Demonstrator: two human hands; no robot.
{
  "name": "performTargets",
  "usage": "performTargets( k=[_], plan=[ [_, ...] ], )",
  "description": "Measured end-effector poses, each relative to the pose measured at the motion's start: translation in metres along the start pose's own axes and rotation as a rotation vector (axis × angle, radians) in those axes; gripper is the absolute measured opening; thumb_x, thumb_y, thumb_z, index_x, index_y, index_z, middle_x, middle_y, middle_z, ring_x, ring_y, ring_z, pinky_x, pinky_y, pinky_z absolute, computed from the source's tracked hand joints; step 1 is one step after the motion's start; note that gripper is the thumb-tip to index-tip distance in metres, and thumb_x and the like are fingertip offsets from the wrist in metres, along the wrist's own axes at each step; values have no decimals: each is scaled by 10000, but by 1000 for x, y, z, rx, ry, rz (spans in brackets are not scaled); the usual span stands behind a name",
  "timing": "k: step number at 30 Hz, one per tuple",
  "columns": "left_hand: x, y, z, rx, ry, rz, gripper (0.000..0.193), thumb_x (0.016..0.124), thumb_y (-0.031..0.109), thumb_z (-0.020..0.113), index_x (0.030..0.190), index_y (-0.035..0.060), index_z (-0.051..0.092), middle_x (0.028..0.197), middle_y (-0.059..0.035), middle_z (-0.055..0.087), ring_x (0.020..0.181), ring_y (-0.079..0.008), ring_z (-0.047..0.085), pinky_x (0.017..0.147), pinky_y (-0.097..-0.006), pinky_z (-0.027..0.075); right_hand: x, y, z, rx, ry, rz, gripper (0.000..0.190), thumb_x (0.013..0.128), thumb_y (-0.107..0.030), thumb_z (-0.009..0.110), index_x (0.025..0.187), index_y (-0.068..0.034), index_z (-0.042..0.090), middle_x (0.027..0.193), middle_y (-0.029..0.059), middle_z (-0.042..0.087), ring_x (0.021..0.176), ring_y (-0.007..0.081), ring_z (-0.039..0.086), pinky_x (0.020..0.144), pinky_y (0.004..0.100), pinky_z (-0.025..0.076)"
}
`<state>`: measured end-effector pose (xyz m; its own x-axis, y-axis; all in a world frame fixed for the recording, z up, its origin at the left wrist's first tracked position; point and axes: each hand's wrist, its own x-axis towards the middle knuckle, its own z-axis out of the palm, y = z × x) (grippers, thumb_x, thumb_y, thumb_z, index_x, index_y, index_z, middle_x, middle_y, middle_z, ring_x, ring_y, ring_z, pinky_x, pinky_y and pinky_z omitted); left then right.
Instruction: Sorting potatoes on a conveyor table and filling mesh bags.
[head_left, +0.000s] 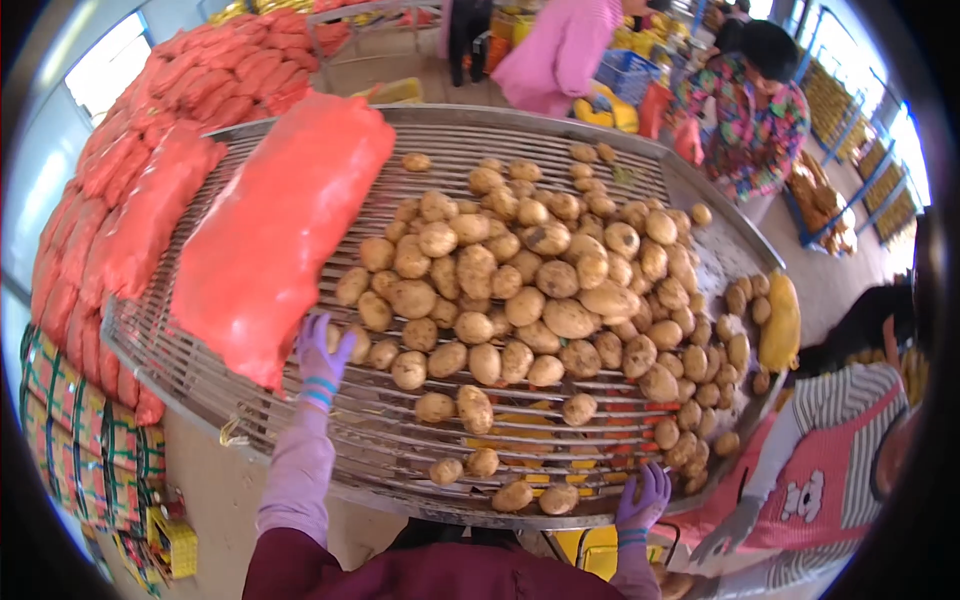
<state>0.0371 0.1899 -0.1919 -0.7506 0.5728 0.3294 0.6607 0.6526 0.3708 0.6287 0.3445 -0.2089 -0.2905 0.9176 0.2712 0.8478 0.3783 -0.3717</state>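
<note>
My left hand (324, 351), in a purple glove, reaches over the slatted metal table (360, 442) beside the lower end of a large, full red sack (285, 225). Its fingers are spread, with a potato right by them; whether they touch it I cannot tell. At the near right edge of the table is my right hand (645, 496), also gloved in purple, fingers apart and nothing seen in it. Between and beyond the hands lies a broad heap of potatoes (525, 300), with a few loose ones nearer me. More potatoes rest on the solid metal end at the right.
Stacked red sacks (247, 67) fill the left side, one sack (161, 210) leaning on the table's left end. Bundled cartons (82, 442) stand below. A co-worker in a pink apron (817, 487) is close on the right; others stand beyond the table. A yellow sack (780, 322) lies on the right rim.
</note>
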Motion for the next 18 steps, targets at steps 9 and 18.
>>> performTargets(
  k=[9,18],
  plan=[
    [-37,95,16,-130,-465,148,995,581,492,908,1387,67,508,1380,-216,478,1303,-415,414,1120,-516,336,7,-2,-10,11,-2,34,286,801,-180,677,1062,-65,656,1166,134,638,1108,370,561,1031,514,392],
    [-111,238,66,-546,-573,122,1206,629,261,915,1561,119,162,1556,-368,31,1458,-522,77,1188,-532,220,8,-3,-16,47,3,28,270,808,-202,689,1053,-92,665,1156,99,646,1094,332,581,1024,496,401]
  ],
)
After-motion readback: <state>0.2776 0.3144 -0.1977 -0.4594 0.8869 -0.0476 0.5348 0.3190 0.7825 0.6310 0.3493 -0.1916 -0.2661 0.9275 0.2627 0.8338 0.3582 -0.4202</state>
